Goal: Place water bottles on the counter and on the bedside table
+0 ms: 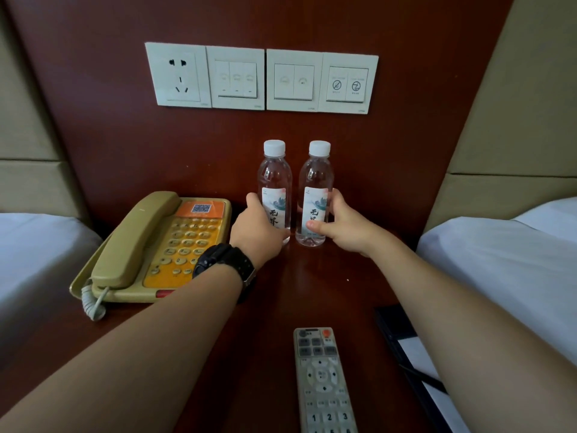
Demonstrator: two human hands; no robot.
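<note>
Closest to us, a grey remote [324, 382] lies on the dark red bedside table [274, 285]. At the back, two water bottles stand upright side by side; the left hand [257, 228] wraps around the left bottle [274, 192] and the right hand [345, 225] grips the right bottle [316, 193]. A yellow phone [156, 248] sits to the left.

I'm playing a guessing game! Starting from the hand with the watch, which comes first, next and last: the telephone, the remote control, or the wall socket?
From the left hand:
1. Telephone, right beside it on the left of the bedside table.
2. Remote control, at the table's front, toward the person.
3. Wall socket, high on the wall panel.
</note>
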